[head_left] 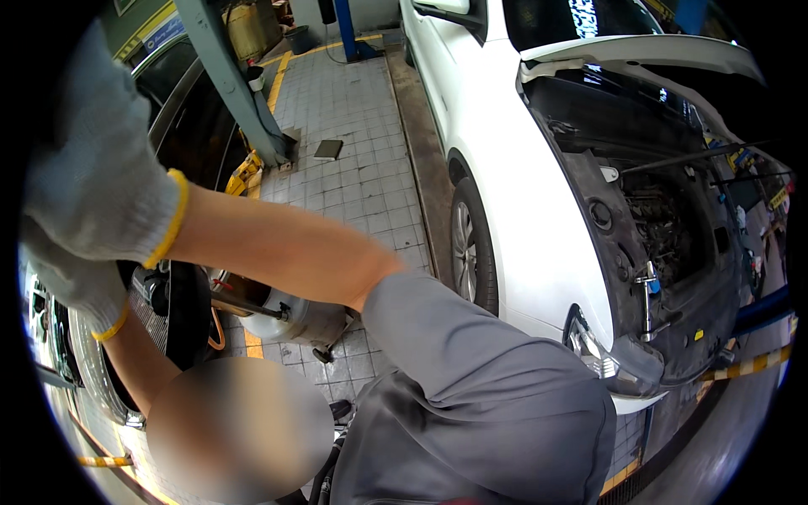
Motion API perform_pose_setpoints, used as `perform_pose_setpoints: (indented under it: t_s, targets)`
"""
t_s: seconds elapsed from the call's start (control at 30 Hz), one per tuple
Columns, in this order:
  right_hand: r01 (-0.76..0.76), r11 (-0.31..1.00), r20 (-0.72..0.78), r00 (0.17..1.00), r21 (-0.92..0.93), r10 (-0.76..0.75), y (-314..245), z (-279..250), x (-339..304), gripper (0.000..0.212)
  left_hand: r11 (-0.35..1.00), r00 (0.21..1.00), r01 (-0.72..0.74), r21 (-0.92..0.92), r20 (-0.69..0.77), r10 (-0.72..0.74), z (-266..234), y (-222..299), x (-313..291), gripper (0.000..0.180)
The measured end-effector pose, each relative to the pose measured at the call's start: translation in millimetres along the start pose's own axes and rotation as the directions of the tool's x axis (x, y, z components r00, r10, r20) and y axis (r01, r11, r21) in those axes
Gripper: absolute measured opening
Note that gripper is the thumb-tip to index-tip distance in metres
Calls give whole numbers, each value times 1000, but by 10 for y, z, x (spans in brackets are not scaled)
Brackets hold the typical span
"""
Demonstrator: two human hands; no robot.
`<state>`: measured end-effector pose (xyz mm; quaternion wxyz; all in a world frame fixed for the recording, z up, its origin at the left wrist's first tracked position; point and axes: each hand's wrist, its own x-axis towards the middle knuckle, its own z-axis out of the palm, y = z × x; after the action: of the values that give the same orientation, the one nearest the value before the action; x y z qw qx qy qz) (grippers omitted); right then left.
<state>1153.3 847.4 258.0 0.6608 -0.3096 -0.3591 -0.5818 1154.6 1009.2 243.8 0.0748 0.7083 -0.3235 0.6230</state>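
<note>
Both my arms reach to the far left, wearing off-white knit work gloves with yellow cuffs. My right hand (105, 172) is the upper, nearer one; its fingers run up into the dark rim of the picture and are smeared. Partly behind it lies my left hand (80, 286), whose fingers do not show. Whatever either glove touches is hidden. Just below and beside the gloves is a dark car (101, 353) with a chrome-edged front. A blurred oval covers part of my left arm near the lower edge.
To the right stands a white car (530, 210) with its hood raised; a silver hand tool (647, 299) rests at its engine bay. Below my right forearm is a grey metal tank (290, 318) with pipes. A lift post (231, 84) rises behind; a flat dark object (328, 150) lies on the tiles.
</note>
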Motion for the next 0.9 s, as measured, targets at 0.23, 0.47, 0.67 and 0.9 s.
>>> perform_pose_setpoints:
  t_s: [0.23,0.47,0.67,0.9]
  targets:
    - [-337,935,43,938,-107,343,-108,-819,-52,56,821,936,349,-452,127,-328,254,860,-88,75]
    - [-656,714,39,729,-247,683,-177,-2132,-162,56,827,955,235,-511,279,-99,634,1685,196,78]
    - [-873,478,-96,487,-98,868,-325,-2869,-843,56,809,930,194,-555,366,28,611,1289,-83,70]
    - [-636,692,-763,618,-341,192,-1261,-5563,462,21,863,853,223,-453,519,52,573,1183,-257,57]
